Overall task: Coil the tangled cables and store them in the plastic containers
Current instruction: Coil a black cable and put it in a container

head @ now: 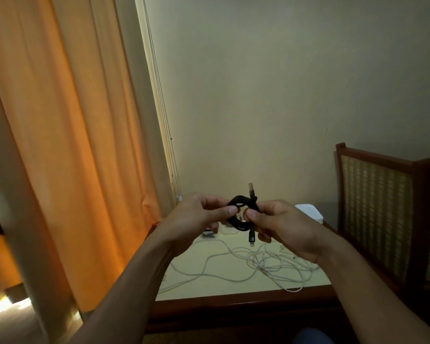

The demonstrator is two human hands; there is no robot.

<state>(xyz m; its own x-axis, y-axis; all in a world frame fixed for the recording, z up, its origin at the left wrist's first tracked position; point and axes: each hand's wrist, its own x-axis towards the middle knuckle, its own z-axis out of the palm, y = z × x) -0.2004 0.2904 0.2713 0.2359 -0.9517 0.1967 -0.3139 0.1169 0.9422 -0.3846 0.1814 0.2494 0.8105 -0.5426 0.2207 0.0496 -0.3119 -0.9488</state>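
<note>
Plain cream wall (258,95) fills the background of the head view, with an orange curtain (72,145) hanging down the left side and a wooden chair (382,207) with a woven back standing at the right. Below them is a table (233,288) with a pale top and a dark wood edge.

Both hands are raised above the table, close together, and share a black cable (238,223) wound into a small coil. The left hand (196,217) holds the coil's left side, its thumb laid over the loops and its fingers (216,201) curled round behind them. The right hand (283,227) pinches the coil's right side, thumb on the near face and the other fingers folded in beneath. One plug (251,191) of the black cable sticks straight up above the coil; the other plug (251,238) hangs down below it, clear of the tabletop.

On the table under the hands lie the white cables (260,265), loose and tangled, spreading from the left edge to beneath the right wrist. Behind the right hand, near the chair, sits a white container (308,212), partly hidden by the hand. More small items lie behind the hands, too hidden to make out.
</note>
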